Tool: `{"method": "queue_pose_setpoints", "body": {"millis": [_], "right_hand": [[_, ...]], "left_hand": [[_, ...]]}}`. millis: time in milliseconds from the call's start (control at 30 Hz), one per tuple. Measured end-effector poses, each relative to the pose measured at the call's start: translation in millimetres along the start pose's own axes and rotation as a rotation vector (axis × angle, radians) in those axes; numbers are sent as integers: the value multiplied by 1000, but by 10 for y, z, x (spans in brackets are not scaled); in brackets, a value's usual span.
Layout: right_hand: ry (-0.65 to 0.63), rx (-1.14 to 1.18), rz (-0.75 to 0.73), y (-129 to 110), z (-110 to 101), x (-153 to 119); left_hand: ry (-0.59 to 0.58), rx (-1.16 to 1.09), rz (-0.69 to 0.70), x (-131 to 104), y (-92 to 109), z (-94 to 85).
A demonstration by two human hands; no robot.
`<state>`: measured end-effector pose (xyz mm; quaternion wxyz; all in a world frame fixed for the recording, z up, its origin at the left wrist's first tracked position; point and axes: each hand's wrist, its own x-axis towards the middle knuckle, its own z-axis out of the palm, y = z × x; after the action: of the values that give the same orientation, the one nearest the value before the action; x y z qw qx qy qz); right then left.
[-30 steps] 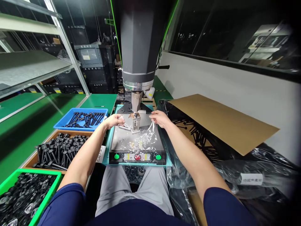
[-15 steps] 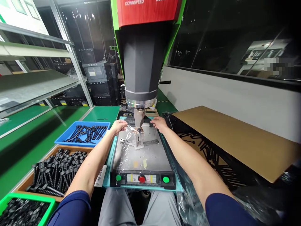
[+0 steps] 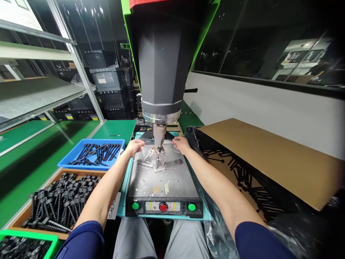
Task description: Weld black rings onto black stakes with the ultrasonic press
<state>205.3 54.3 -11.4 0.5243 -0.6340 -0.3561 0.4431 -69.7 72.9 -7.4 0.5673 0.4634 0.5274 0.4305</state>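
Just left of the metal press horn (image 3: 159,135), my left hand (image 3: 136,146) is closed in a pinch on clear plastic film (image 3: 148,154). The film spreads from my fingers toward the small fixture (image 3: 160,163) under the horn. On the other side of the horn, my right hand (image 3: 180,142) is closed too, its thumb and fingers pressed together; what they hold is too small to make out. A small black part (image 3: 159,149) sits at the top of the fixture, right at the horn's tip. Beneath everything lies the grey metal base plate (image 3: 151,185).
Green buttons and a red button (image 3: 163,207) line the machine's front. At left stand a blue tray (image 3: 63,158) of black rods, a wooden tray (image 3: 23,216) of black ribbed parts and a green bin (image 3: 54,248). Cardboard (image 3: 272,154) lies at right over more black rods.
The film by my left hand has shifted and spread lower beside the fixture. Both hands stay closed at nearly the same places, and the view has tilted slightly.
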Motion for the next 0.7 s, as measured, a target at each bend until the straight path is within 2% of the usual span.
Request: {"method": "queue_pose_setpoints", "body": {"millis": [433,700], "right_hand": [[9,-3,-1,40,38,17],[12,-3,22,83,2,9]], "left_hand": [[52,-30,-23,-4,10,47],[62,55,-89,-10,25,23]]}}
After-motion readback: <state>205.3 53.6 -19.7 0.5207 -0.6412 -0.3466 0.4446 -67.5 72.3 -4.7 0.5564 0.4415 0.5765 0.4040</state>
